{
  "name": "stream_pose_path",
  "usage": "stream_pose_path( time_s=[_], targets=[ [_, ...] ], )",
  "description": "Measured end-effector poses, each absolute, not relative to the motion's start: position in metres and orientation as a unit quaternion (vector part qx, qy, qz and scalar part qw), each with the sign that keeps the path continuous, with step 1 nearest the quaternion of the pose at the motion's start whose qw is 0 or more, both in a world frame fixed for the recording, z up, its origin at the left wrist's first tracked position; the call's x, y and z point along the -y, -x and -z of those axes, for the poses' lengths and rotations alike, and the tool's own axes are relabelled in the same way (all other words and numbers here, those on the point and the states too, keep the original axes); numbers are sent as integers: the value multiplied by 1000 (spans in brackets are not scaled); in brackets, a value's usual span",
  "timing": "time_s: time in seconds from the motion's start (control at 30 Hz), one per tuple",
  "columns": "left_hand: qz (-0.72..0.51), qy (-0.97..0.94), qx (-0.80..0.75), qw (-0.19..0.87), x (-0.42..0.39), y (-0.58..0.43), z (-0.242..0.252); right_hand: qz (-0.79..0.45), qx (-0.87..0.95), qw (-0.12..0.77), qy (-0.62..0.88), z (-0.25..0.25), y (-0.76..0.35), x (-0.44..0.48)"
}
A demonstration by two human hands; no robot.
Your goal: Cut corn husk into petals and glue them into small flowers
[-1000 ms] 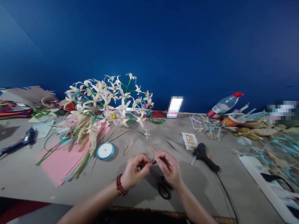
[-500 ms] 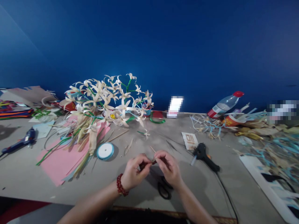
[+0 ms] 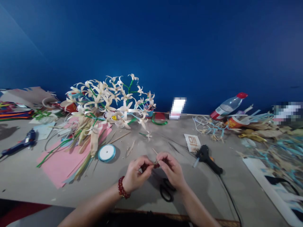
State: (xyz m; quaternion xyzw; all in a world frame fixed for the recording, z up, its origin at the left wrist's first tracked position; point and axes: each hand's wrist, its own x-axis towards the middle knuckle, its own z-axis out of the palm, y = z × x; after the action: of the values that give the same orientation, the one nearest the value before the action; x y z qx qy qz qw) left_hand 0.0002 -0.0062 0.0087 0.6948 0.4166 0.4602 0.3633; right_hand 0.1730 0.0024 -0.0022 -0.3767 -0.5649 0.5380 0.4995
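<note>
My left hand (image 3: 139, 171) and my right hand (image 3: 170, 170) meet fingertip to fingertip over the table. Both are closed in a pinch on a small thin brownish piece (image 3: 155, 163), mostly covered by the fingers, so its kind does not show. A red bead bracelet (image 3: 123, 188) circles my left wrist. Below my hands lie scissors with black handles (image 3: 166, 193), partly hidden by my right hand. A black glue gun (image 3: 208, 160) rests to the right with its cord running toward me. To the left lies a spool of white ribbon with a blue edge (image 3: 106, 153).
White flowers on green stems (image 3: 113, 101) stand at the back left, beside pink paper sheets (image 3: 56, 164). A blue glue gun (image 3: 22, 143) lies far left. At the right are a tilted plastic bottle (image 3: 227, 106), a white board (image 3: 265, 186) and tangled dried strips (image 3: 279, 157).
My fingers have shifted very slightly around the small piece, both hands staying together in the same place. Everything on the table is where it was.
</note>
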Motion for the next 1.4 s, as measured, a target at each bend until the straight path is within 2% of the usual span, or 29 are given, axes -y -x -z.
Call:
stream_pose_path(
  time_s=[0.23, 0.6, 1.4],
  targets=[
    [-453, -701, -415, 362, 7, 1, -9, -550, 565, 496, 364, 1, -175, -3],
    [-458, -662, -416, 424, 7, -2, -10, -611, 540, 482, 322, -4, -176, -3],
    [-447, -665, -423, 423, 9, -2, -9, -583, 550, 504, 323, -3, -174, -4]
  ],
)
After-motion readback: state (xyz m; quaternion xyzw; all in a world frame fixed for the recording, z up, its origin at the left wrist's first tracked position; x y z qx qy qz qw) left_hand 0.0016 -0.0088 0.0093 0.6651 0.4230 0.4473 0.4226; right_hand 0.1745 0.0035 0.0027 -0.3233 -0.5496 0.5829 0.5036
